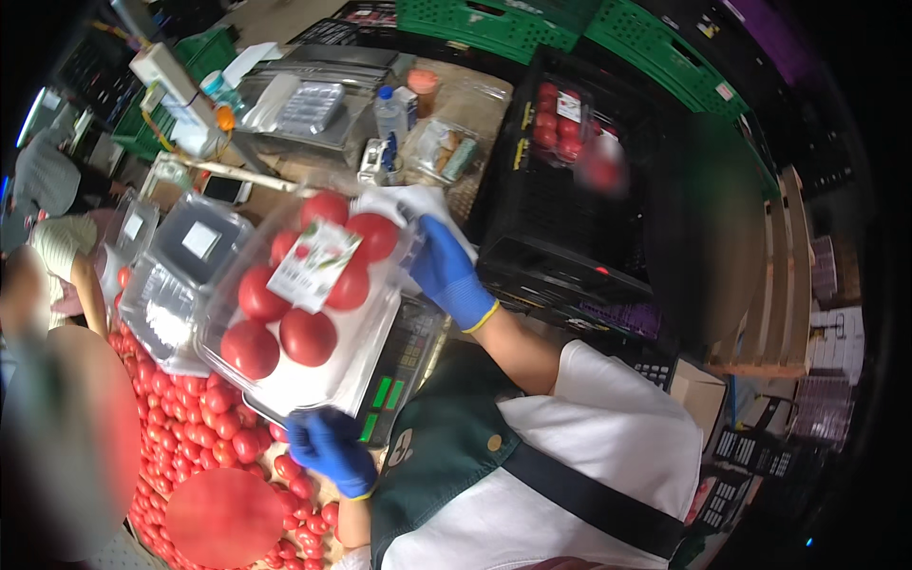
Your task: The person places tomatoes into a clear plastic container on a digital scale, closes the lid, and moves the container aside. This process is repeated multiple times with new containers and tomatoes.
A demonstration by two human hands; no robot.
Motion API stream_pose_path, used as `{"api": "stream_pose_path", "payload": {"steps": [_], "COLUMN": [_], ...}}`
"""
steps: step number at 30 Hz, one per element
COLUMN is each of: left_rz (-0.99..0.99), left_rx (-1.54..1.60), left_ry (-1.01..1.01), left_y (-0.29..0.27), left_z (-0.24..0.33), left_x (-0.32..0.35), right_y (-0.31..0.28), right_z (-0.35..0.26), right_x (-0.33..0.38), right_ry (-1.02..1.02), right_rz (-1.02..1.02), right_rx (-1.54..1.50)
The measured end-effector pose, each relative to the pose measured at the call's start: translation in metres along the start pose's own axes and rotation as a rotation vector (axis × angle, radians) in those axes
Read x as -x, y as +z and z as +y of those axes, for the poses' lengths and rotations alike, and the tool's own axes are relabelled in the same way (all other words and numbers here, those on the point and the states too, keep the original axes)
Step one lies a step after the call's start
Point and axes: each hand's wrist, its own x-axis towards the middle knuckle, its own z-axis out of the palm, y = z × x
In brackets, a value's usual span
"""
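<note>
A clear plastic punnet of large red tomatoes (307, 337) is tilted in front of me, with a white printed label (316, 264) on top. My right hand (445, 269), in a blue knit glove with a yellow cuff, grips its far right edge. At the near corner, my left hand (331, 452), gloved the same way, has its fingers curled against the rim. Under and beside the punnet is a weighing scale (388, 370) with lit green displays. Part of the scale's pan is hidden by the punnet.
Loose red tomatoes (195, 418) cover the table at left, beside stacked clear empty punnets (176, 285). A black crate (560, 204) at right holds packed tomatoes. A bottle (388, 119) stands at the back. Green crates (489, 27) line the far side. Another person (66, 247) bends at far left.
</note>
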Motion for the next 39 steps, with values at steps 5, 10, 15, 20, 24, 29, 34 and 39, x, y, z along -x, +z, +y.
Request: {"api": "stream_pose_path", "payload": {"steps": [5,10,15,20,24,29,34,39], "left_rz": [-1.217,-1.021,-0.607,-0.651,-0.653,-0.285,-0.352,-0.038], "left_rx": [-0.385,-0.364,-0.564,-0.73,-0.638,-0.524,-0.455,-0.546], "left_ry": [0.846,0.584,0.159,0.113,0.07,-0.158,-0.046,-0.033], "left_y": [0.091,0.086,0.011,0.001,-0.002,-0.006,0.011,-0.039], "left_z": [-0.009,-0.021,-0.064,-0.075,-0.081,-0.087,-0.052,-0.028], "left_x": [-0.006,-0.032,-0.044,-0.039,-0.046,-0.012,0.006,0.048], "right_y": [0.031,-0.049,-0.159,-0.247,-0.29,-0.037,0.093,0.123], "right_z": [-0.067,-0.208,-0.375,-0.501,-0.643,-0.347,0.008,0.265], "right_x": [0.036,0.068,0.062,-0.005,-0.053,-0.18,-0.128,-0.153], "right_ry": [0.037,-0.067,-0.32,-0.632,-0.616,-1.025,-0.82,-1.043], "right_rz": [-0.173,-0.123,0.281,0.452,1.186,-0.054,-1.348,-1.481], "right_rx": [-0.186,0.052,0.33,0.788,2.274,1.89,1.573,1.457]}}
